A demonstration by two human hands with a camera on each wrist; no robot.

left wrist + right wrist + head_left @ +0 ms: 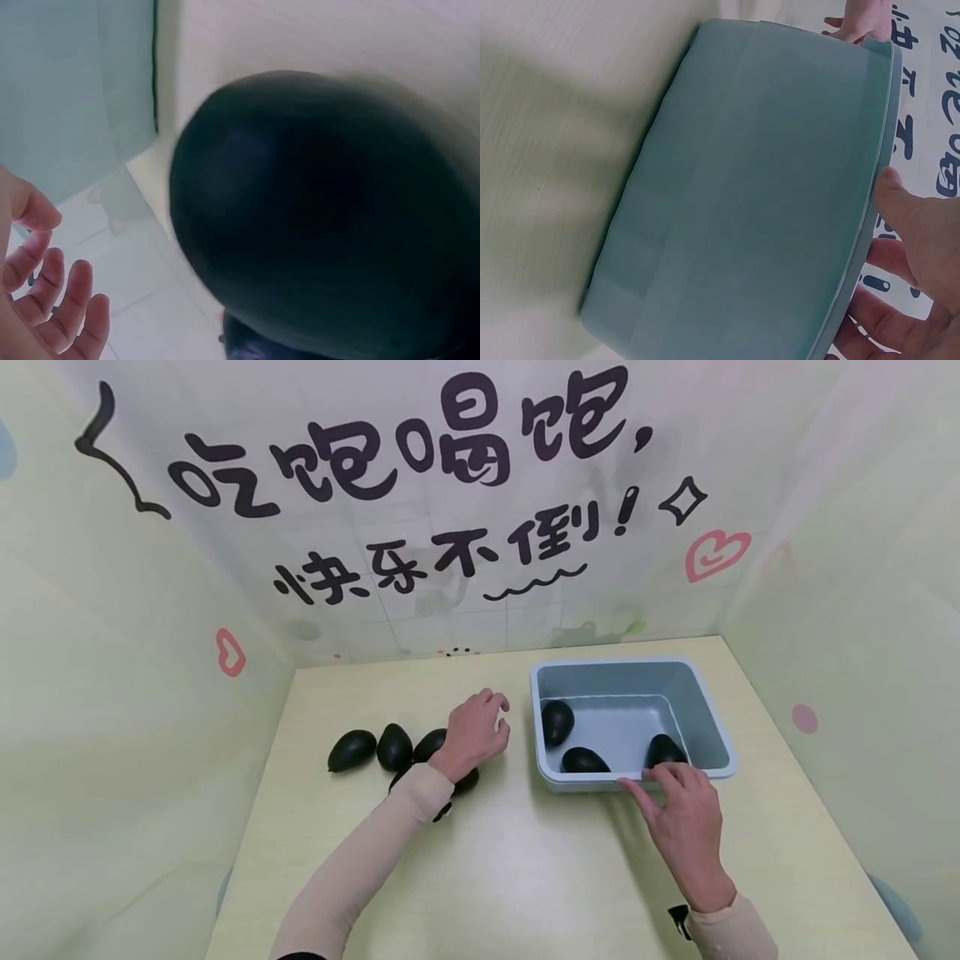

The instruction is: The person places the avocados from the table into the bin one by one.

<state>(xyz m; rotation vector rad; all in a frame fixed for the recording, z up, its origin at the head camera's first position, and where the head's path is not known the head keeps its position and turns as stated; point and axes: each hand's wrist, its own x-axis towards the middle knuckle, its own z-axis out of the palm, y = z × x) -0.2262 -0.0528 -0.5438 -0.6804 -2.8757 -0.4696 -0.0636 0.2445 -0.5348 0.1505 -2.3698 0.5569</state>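
Note:
My left hand (474, 733) hovers over the table just left of the basin, fingers loosely bent around nothing. Beneath its wrist lie dark green avocados (466, 782), partly hidden by the hand and sleeve; one avocado (315, 210) fills much of the left wrist view. On the right, a blue-grey plastic basin (615, 722) holds three visible avocados (558, 722). My right hand (686, 818) grips the basin's near rim, thumb outside and fingers over the edge. The right wrist view shows the basin's outer wall (750, 180) and the thumb at its rim.
Further left, two more avocados (352, 751) sit side by side on the pale wood table (517, 877). A printed cloth backdrop (450, 627) with large black characters hangs behind the table, and cloth sides (112, 735) enclose it left and right.

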